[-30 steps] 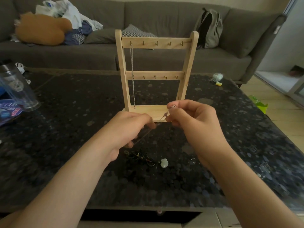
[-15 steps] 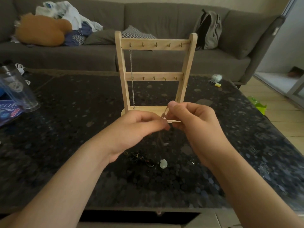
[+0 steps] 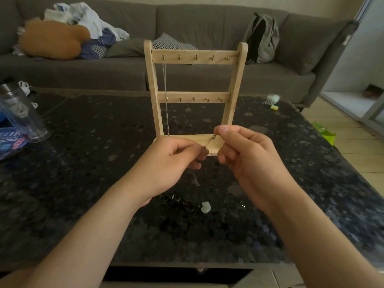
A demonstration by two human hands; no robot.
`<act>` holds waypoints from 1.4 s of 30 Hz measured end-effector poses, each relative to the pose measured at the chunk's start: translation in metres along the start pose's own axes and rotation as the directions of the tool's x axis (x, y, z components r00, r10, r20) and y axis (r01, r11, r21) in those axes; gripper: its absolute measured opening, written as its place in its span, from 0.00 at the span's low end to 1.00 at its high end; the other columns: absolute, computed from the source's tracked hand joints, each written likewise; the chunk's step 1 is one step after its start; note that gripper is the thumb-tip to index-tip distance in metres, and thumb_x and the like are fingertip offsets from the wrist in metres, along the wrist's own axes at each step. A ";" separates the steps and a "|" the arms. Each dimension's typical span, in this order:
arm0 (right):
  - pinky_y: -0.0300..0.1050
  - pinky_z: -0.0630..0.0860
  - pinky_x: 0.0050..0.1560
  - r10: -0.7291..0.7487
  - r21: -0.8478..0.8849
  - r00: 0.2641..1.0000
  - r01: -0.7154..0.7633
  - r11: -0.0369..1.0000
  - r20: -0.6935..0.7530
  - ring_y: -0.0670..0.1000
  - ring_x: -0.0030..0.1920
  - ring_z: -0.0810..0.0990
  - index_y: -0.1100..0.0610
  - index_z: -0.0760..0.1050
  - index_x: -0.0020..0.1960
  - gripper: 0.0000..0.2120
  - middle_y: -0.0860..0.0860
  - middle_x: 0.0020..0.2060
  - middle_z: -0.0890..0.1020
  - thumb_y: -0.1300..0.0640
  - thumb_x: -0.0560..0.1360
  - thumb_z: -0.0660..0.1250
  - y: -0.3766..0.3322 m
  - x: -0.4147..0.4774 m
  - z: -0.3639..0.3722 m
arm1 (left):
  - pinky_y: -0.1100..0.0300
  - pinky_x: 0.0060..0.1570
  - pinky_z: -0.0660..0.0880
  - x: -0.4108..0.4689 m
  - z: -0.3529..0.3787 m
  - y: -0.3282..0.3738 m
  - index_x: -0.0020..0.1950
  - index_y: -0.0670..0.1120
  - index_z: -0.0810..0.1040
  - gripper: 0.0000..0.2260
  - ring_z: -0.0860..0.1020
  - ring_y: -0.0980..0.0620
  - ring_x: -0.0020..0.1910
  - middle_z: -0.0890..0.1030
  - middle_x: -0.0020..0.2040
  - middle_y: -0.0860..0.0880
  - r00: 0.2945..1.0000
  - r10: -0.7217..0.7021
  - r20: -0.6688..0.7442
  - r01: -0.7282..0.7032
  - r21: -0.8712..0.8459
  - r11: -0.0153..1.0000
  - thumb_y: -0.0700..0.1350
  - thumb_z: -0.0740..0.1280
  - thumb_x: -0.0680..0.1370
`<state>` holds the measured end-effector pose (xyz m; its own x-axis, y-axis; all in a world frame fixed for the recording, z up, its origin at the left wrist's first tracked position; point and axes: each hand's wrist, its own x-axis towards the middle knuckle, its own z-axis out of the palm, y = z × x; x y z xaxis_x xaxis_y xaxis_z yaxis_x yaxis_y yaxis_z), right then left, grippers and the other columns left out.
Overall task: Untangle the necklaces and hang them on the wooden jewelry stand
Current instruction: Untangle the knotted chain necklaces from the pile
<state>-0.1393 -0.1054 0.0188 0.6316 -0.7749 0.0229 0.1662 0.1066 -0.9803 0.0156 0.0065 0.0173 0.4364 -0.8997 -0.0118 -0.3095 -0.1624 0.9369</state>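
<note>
wooden stand (image 3: 234, 84), one chain (image 3: 165, 80) hung, necklace (image 3: 211, 140) pinched

No legible text anywhere. Closest candidate: blue box (image 3: 9, 142) at the left edge, with large white lettering on its top face, cut off by the frame and partly covered by the clear bottle (image 3: 20, 115); the letters are too blurred to read. The bottle carries a pale printed graphic on its side, with no characters that can be made out. A small white tag (image 3: 345, 40) sits on the sofa arm at the right, too small to tell if it holds print. No numbers, brands or signs can be read.
</note>
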 end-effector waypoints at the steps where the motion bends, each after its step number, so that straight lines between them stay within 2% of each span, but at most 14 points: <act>1: 0.46 0.75 0.50 0.007 0.001 1.000 -0.007 1.000 -0.005 0.49 0.34 0.75 0.60 0.85 0.56 0.09 0.49 0.28 0.70 0.56 0.83 0.69 0.000 0.000 0.000 | 0.49 0.69 0.78 0.000 0.000 -0.001 0.55 0.52 0.90 0.11 0.88 0.57 0.53 0.89 0.52 0.57 1.000 -0.011 -0.018 0.011 0.000 1.000 0.46 0.66 0.87; 6: 0.43 0.71 0.41 0.045 0.062 0.999 -0.045 0.997 0.004 0.46 0.32 0.71 0.59 0.84 0.57 0.07 0.48 0.30 0.71 0.58 0.83 0.69 0.000 0.001 -0.001 | 0.47 0.66 0.80 0.000 0.001 -0.001 0.52 0.50 0.89 0.12 0.89 0.54 0.50 0.89 0.48 0.53 0.998 -0.029 -0.060 0.028 -0.023 0.999 0.45 0.66 0.87; 11: 0.43 0.58 0.33 0.047 0.068 0.999 -0.047 0.997 0.001 0.47 0.30 0.62 0.56 0.81 0.56 0.05 0.51 0.36 0.75 0.59 0.85 0.66 -0.002 0.001 0.001 | 0.45 0.68 0.78 0.003 0.001 0.000 0.49 0.51 0.90 0.12 0.86 0.55 0.55 0.89 0.49 0.54 0.987 -0.107 -0.118 0.095 -0.108 0.990 0.53 0.69 0.85; 13: 0.42 0.58 0.31 0.043 0.064 0.999 -0.042 0.997 -0.013 0.48 0.30 0.61 0.56 0.79 0.56 0.05 0.52 0.37 0.77 0.58 0.86 0.64 -0.002 0.001 0.002 | 0.43 0.69 0.77 0.004 -0.002 0.002 0.43 0.51 0.90 0.15 0.85 0.53 0.58 0.89 0.50 0.53 0.976 -0.152 -0.157 0.123 -0.181 0.976 0.56 0.69 0.83; 15: 0.42 0.58 0.30 0.044 0.053 0.998 -0.042 0.998 -0.034 0.49 0.29 0.60 0.56 0.77 0.57 0.06 0.53 0.38 0.80 0.58 0.87 0.61 -0.002 0.001 0.001 | 0.43 0.69 0.77 0.005 -0.006 0.004 0.32 0.49 0.83 0.22 0.85 0.49 0.58 0.88 0.47 0.50 0.971 -0.179 -0.159 0.129 -0.282 0.951 0.55 0.69 0.84; 18: 0.42 0.62 0.29 0.071 0.039 0.996 -0.069 0.997 -0.049 0.49 0.28 0.63 0.56 0.74 0.56 0.05 0.55 0.40 0.83 0.58 0.86 0.59 -0.003 0.001 0.003 | 0.46 0.64 0.82 0.005 -0.006 0.007 0.34 0.48 0.74 0.19 0.83 0.49 0.45 0.79 0.36 0.48 0.981 -0.179 -0.070 0.115 -0.529 0.841 0.49 0.67 0.86; 21: 0.44 0.65 0.33 0.098 0.068 0.994 -0.095 0.993 -0.044 0.50 0.29 0.65 0.56 0.72 0.53 0.04 0.55 0.38 0.82 0.60 0.83 0.58 -0.004 0.000 0.006 | 0.51 0.51 0.83 0.005 -0.002 0.008 0.38 0.47 0.73 0.17 0.76 0.53 0.35 0.75 0.35 0.49 0.979 -0.202 -0.042 0.129 -0.641 0.756 0.47 0.66 0.86; 24: 0.44 0.67 0.34 0.114 0.052 0.992 -0.111 0.992 -0.049 0.48 0.30 0.68 0.57 0.74 0.51 0.04 0.53 0.37 0.81 0.57 0.82 0.61 -0.004 -0.002 0.008 | 0.56 0.37 0.69 0.003 -0.002 0.010 0.40 0.48 0.73 0.15 0.65 0.55 0.29 0.70 0.33 0.51 0.973 -0.227 -0.038 0.164 -0.579 0.799 0.49 0.65 0.87; 26: 0.42 0.67 0.30 0.132 0.001 0.987 -0.132 0.991 -0.087 0.47 0.28 0.72 0.57 0.77 0.50 0.08 0.51 0.36 0.79 0.52 0.83 0.67 -0.003 -0.005 0.008 | 0.57 0.33 0.60 0.001 -0.004 0.011 0.42 0.48 0.75 0.14 0.60 0.55 0.29 0.65 0.31 0.53 0.972 -0.228 -0.056 0.175 -0.475 0.863 0.50 0.65 0.87; 28: 0.41 0.68 0.26 0.134 -0.078 0.978 -0.147 0.986 -0.161 0.48 0.26 0.75 0.58 0.79 0.49 0.10 0.51 0.36 0.79 0.51 0.82 0.71 -0.001 -0.006 0.009 | 0.58 0.31 0.58 0.000 -0.006 0.011 0.45 0.47 0.79 0.12 0.59 0.54 0.29 0.63 0.30 0.53 0.976 -0.208 -0.070 0.163 -0.407 0.899 0.50 0.66 0.86; 31: 0.39 0.69 0.22 0.105 -0.239 0.959 -0.170 0.956 -0.263 0.48 0.23 0.78 0.59 0.77 0.44 0.08 0.52 0.30 0.80 0.58 0.80 0.72 0.003 -0.006 0.007 | 0.59 0.28 0.58 0.000 -0.007 0.010 0.48 0.46 0.84 0.12 0.59 0.54 0.28 0.62 0.30 0.51 0.982 -0.175 -0.064 0.140 -0.370 0.918 0.51 0.67 0.86; 34: 0.38 0.68 0.21 0.104 -0.297 0.950 -0.194 0.935 -0.295 0.47 0.20 0.75 0.60 0.75 0.48 0.06 0.54 0.29 0.80 0.62 0.78 0.73 0.005 -0.005 0.007 | 0.60 0.27 0.59 -0.002 -0.006 0.010 0.49 0.46 0.86 0.13 0.58 0.53 0.27 0.61 0.29 0.50 0.986 -0.156 -0.056 0.132 -0.313 0.941 0.51 0.67 0.86; 39: 0.36 0.67 0.22 0.085 -0.329 0.986 -0.129 0.935 -0.145 0.42 0.21 0.70 0.50 0.79 0.57 0.10 0.50 0.41 0.89 0.61 0.79 0.74 0.001 -0.008 0.013 | 0.59 0.27 0.60 -0.003 -0.005 0.011 0.49 0.47 0.87 0.13 0.59 0.53 0.26 0.61 0.28 0.50 0.989 -0.143 -0.046 0.130 -0.217 0.968 0.52 0.67 0.86; 42: 0.37 0.75 0.35 0.002 -0.381 1.000 -0.007 0.925 -0.013 0.44 0.29 0.78 0.49 0.85 0.55 0.05 0.47 0.42 0.90 0.55 0.80 0.73 -0.001 -0.010 0.014 | 0.58 0.28 0.60 -0.003 -0.004 0.011 0.51 0.49 0.88 0.13 0.60 0.53 0.26 0.62 0.28 0.51 0.994 -0.109 -0.025 0.103 -0.184 0.978 0.52 0.66 0.86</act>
<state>-0.1350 -0.0885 0.0219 0.6218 -0.7830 0.0182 -0.1388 -0.1331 -0.9813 0.0147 0.0094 0.0288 0.4890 -0.8659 -0.1051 -0.1026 -0.1768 0.9789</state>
